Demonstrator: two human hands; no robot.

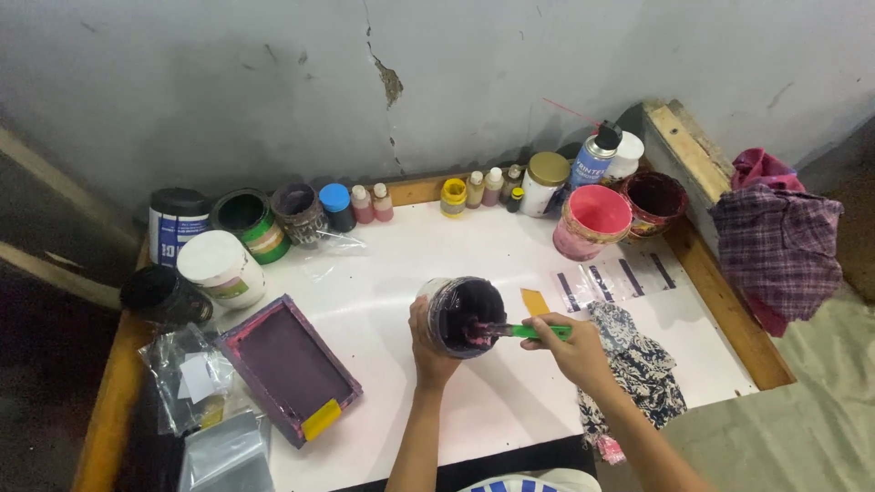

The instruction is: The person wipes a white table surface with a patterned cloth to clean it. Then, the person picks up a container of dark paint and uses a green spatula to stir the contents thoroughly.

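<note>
Right now the left hand (430, 351) is wrapped around a tilted jar (463, 314) of dark purple ink, above the white table (510, 401). The right hand (574, 346) is closed on a green-handled tool (529, 332), its tip in the jar; a purple-stained frame (287, 364) lies well to the left

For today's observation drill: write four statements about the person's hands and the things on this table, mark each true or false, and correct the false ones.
1. The left hand holds the dark jar. True.
2. The right hand holds a red brush. False: the green-handled tool reaches into the jar.
3. The purple framed screen lies left of the jar. True.
4. The pink tub sits at the table's near edge. False: it stands near the wall.
</note>
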